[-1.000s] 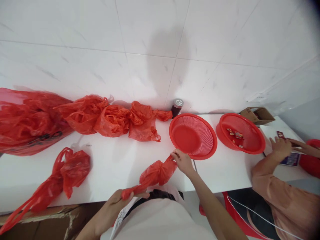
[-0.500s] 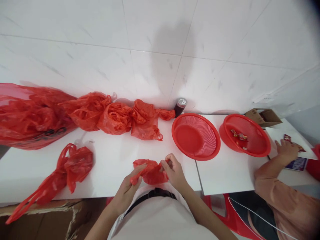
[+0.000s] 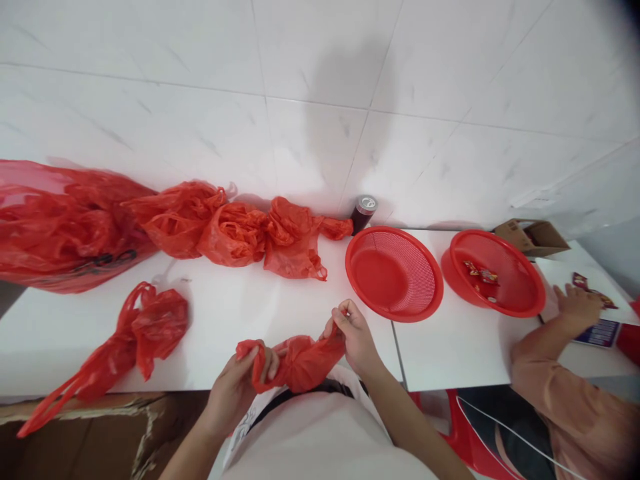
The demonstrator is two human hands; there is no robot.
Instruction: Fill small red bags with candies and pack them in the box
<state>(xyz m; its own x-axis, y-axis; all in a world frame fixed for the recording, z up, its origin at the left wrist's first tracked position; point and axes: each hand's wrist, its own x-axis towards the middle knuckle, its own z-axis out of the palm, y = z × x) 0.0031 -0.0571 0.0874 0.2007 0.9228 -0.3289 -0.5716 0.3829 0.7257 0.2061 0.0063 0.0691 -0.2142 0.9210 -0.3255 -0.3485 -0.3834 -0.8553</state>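
A thin red plastic bag (image 3: 304, 365) is stretched between my two hands at the table's front edge, close to my body. My left hand (image 3: 241, 375) grips its left end, with fingers curled into the film. At the other end, my right hand (image 3: 353, 333) pinches the bag's upper corner between thumb and fingers. Whether anything lies inside the bag cannot be made out. Just beyond my right hand stands a red plastic basket (image 3: 367, 273) with mesh walls and nothing in it. To the left, another red bag (image 3: 163, 323) lies crumpled, its handles hanging over the edge.
Several bunched red bags (image 3: 235, 233) line the wall, beside a dark can (image 3: 363, 212). A second red basket (image 3: 520, 283) holds small wrapped packets (image 3: 481, 275). A co-worker's hand (image 3: 577, 308) rests near more packets at right. An open cardboard box (image 3: 75, 447) sits below the table.
My left hand has moved left and closed around the bag's end. The bag is now drawn out longer and lifted nearer my body, with the right hand still pinching it.
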